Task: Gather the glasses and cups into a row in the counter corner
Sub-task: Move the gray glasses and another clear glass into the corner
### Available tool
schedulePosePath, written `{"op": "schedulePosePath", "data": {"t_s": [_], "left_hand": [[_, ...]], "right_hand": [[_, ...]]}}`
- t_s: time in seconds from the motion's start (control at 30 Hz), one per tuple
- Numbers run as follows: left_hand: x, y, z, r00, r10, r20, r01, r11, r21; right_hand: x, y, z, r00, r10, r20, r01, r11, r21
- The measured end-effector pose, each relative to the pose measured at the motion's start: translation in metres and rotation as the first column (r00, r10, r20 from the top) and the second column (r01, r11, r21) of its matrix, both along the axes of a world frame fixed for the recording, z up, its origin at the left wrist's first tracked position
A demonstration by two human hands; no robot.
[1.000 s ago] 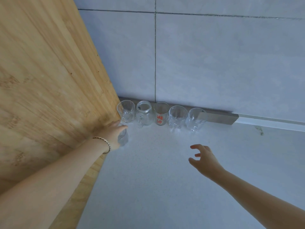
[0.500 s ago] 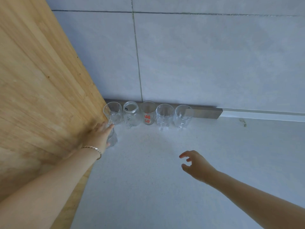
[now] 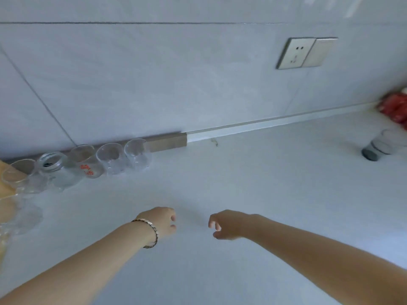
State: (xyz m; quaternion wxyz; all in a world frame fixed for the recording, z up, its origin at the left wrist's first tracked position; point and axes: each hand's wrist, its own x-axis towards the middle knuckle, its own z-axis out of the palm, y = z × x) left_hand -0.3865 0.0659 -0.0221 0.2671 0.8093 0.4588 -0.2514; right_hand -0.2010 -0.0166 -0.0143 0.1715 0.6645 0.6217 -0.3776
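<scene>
Two bare hands hang over the white counter (image 3: 264, 183), close to each other and near the camera. The left hand (image 3: 161, 221) wears a thin bracelet (image 3: 152, 233) on its wrist. Its fingers are curled loosely and hold nothing. The right hand (image 3: 226, 224) is just beside it, a little to the right. Its fingers are also bent in a loose curl, and it holds nothing.

Far to the left, a row of clear glasses (image 3: 92, 164) stands along the bottom of the gray wall (image 3: 176, 84), side by side. One is a jar (image 3: 56, 170) with a round neck. Next to it is a glass with red letters (image 3: 87, 165). Two more clear cups stand to the right of that one. At the left edge there are more glasses, but they are blurry and hard to count.

Far to the right, one more glass (image 3: 382, 144) stands alone, well apart from the row. Behind it is something red (image 3: 394, 106), too blurry to tell. A wall plug (image 3: 307, 52) sits high on the wall.
</scene>
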Motion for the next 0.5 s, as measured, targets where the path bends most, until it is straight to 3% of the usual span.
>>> {"op": "schedulePosePath", "data": {"t_s": [0.27, 0.5], "left_hand": [[0.204, -0.061, 0.017, 0.984, -0.121, 0.129, 0.125, 0.992, -0.021], [0.380, -0.123, 0.012, 0.980, -0.150, 0.132, 0.154, 0.988, -0.016]], "right_hand": [[0.200, -0.122, 0.008, 0.937, -0.336, 0.092, 0.338, 0.941, -0.006], [0.400, -0.223, 0.007, 0.864, -0.475, 0.167, 0.485, 0.874, -0.020]]}}
